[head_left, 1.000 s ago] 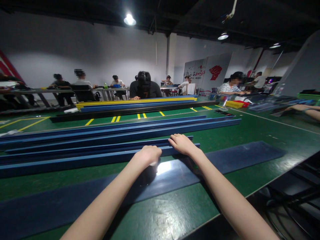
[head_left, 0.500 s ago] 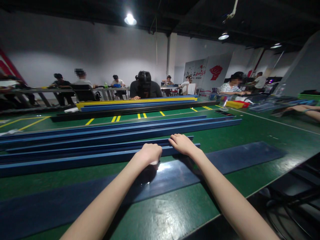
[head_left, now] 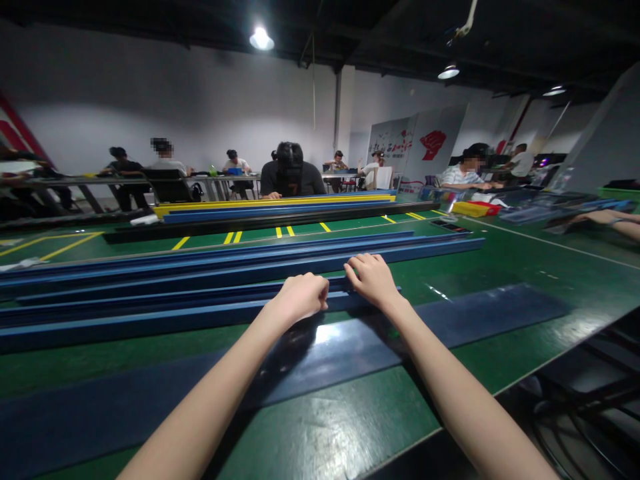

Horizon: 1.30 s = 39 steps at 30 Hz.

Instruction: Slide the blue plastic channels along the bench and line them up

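A long, glossy dark blue flat strip [head_left: 480, 317] lies across the green table in front of me. My left hand [head_left: 304, 295] is above it, closed, with its fingers curled inward. What those fingers hold, if anything, is hidden. Just to the right is my right hand [head_left: 373, 277], higher and with bent, closed fingers. Its palm side is out of sight, so I cannot make out what it grips. Behind both hands runs a blue channel profile [head_left: 150, 323], its right end partly covered by them. I cannot tell whether either hand touches it.
More blue profiles [head_left: 250, 270] lie parallel farther back, with yellow [head_left: 210, 208] and black ones beyond. A co-worker [head_left: 291, 175] sits opposite. Another person's hand [head_left: 600, 217] is at the right. A red and yellow tray [head_left: 473, 209] stands near the far right.
Both my hands have risen slightly, the right one also shifting a little to the right. A thin bright streak now shows right of my right hand. The strip and profiles have stayed put.
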### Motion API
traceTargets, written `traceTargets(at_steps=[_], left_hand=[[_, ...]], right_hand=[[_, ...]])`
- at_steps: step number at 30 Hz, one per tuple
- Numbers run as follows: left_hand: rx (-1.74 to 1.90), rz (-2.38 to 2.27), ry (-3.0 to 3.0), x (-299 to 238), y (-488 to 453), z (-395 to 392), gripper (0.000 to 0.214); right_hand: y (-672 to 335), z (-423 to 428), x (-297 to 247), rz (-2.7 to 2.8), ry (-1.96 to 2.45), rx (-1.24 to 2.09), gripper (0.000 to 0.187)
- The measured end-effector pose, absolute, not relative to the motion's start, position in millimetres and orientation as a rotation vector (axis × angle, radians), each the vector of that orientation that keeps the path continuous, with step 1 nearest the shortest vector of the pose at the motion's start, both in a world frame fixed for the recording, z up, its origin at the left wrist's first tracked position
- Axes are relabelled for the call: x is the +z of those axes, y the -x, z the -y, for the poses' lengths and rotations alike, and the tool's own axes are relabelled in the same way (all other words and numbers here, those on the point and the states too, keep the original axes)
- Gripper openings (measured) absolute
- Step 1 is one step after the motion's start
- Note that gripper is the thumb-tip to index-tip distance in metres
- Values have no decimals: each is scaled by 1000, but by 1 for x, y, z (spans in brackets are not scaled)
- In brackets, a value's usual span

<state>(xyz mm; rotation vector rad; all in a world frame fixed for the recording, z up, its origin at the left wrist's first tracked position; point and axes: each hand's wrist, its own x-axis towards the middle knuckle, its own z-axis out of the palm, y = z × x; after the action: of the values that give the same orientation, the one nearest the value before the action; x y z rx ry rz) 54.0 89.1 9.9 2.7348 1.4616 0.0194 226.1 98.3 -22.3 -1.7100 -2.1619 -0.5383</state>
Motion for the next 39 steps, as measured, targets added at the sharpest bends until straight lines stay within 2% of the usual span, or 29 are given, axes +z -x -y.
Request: traceTargets(at_steps=[8, 18, 24, 39], left_hand=[[364, -1500, -2734, 8, -55, -91, 12], [521, -1626, -2694, -1, -51, -102, 11], [463, -1664, -2802, -3, -49, -103, 16], [449, -1605, -2879, -4, -54, -100, 24]], right_hand=[[-224, -92, -17, 2003, 1626, -611, 35], [-214, -96, -30, 2250, 1616, -514, 33], [-216, -103, -38, 2395, 1741, -239, 38], [-220, -107, -37, 2350, 1765, -156, 39]])
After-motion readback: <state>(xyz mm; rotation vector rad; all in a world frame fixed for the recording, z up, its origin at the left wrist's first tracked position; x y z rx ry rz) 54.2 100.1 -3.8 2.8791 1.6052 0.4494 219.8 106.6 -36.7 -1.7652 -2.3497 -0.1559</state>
